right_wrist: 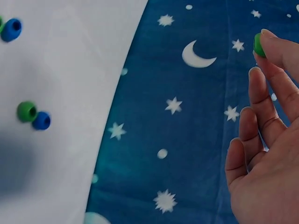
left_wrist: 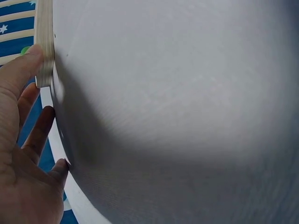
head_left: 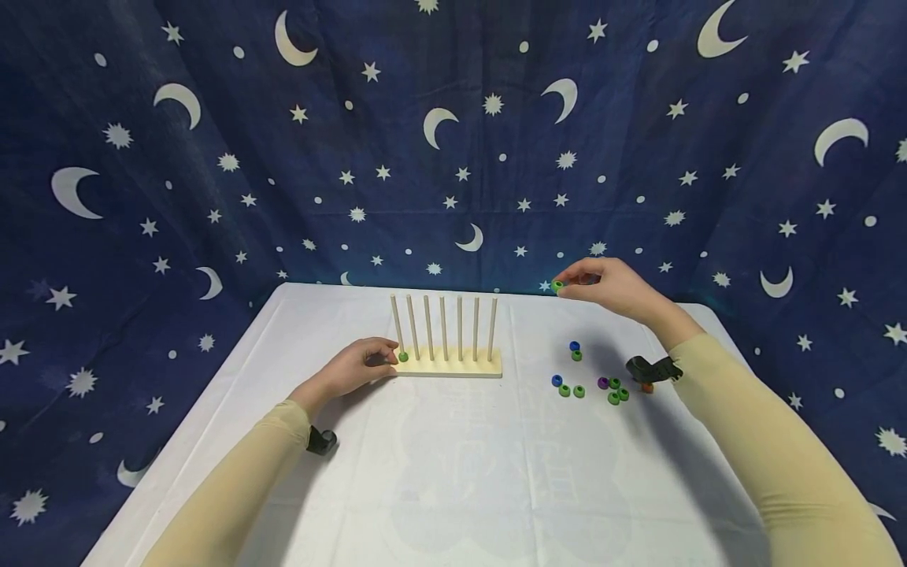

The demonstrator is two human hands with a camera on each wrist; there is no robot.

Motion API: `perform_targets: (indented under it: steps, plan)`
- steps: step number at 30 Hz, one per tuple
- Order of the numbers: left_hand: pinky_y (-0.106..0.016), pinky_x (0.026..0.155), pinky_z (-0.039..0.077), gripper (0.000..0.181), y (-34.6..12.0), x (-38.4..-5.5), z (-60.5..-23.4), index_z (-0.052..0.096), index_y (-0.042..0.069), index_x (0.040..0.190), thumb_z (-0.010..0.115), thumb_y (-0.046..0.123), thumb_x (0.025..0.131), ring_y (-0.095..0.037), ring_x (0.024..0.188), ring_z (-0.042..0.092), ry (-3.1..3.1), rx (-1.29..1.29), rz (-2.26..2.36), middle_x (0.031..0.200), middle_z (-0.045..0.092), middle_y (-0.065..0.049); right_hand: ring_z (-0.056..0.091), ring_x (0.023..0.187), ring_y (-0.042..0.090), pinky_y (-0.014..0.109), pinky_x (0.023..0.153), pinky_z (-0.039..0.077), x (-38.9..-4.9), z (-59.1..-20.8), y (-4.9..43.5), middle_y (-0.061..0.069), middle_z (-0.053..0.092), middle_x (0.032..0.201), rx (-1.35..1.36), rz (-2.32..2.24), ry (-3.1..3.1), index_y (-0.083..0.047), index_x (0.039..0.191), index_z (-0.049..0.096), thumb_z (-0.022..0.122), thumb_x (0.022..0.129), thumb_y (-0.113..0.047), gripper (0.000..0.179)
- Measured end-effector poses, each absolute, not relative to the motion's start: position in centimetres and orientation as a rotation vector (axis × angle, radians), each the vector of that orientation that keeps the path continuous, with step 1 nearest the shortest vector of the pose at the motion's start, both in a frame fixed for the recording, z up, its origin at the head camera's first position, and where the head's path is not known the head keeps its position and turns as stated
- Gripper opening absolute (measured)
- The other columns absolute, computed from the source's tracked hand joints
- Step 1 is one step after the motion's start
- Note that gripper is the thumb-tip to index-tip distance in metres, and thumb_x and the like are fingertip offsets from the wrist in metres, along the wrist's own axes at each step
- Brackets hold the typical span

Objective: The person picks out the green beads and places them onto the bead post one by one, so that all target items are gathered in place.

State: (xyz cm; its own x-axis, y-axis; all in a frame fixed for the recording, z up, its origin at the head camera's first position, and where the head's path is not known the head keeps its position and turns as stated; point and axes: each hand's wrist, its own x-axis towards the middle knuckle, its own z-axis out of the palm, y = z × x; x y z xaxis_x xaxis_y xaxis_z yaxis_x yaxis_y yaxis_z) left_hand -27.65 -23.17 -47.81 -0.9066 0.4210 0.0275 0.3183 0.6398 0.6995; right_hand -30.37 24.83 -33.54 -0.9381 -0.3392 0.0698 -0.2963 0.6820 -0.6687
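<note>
A pale wooden peg stand (head_left: pixel 453 368) with a row of several upright pegs rests on the table. One green bead (head_left: pixel 403 357) sits at the foot of its leftmost peg. My left hand (head_left: pixel 357 366) grips the stand's left end, the thumb on the base's front side in the left wrist view, the other fingers spread behind and below it. Raised above the table's back right, my right hand (head_left: pixel 612 290) pinches another green bead (right_wrist: pixel 258 45) between thumb and index finger. Its remaining fingers are loosely bent.
Loose beads lie on the white table (head_left: pixel 453 472) at the right: a blue bead (head_left: pixel 557 381), a purple bead (head_left: pixel 603 383), several green ones and an orange bead (head_left: pixel 648 387) partly behind the right wrist strap. A dark blue cloth (head_left: pixel 397 157) with moons and stars hangs behind.
</note>
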Motion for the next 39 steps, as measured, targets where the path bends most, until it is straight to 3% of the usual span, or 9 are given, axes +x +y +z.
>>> perform_targets:
  steps: [20, 39]
  plan:
    - [-0.050, 0.117, 0.035, 0.010, -23.2, -27.5, -48.0, 0.072, 0.019, 0.098, 0.080, 0.020, 0.091, -0.033, 0.137, 0.050, 2.716, 0.599, 1.118, 0.140, 0.061, -0.011, 0.052, 0.096, 0.026, 0.042, 0.075, 0.048, -31.2, -30.9, 18.2, 0.000, 0.066, 0.117, -0.741, -1.171, 2.726, -0.020, 0.117, 0.075, 0.078, 0.092, -0.034, 0.029]
    - [-0.049, 0.118, 0.034, 0.010, -23.4, -28.1, -48.2, 0.071, 0.020, 0.098, 0.080, 0.021, 0.092, -0.031, 0.137, 0.050, 2.693, 0.565, 1.114, 0.141, 0.060, -0.010, 0.055, 0.097, 0.023, 0.043, 0.079, 0.050, -32.0, -30.4, 13.0, -0.005, 0.069, 0.114, -0.942, -1.195, 2.612, -0.022, 0.115, 0.076, 0.077, 0.093, -0.035, 0.026]
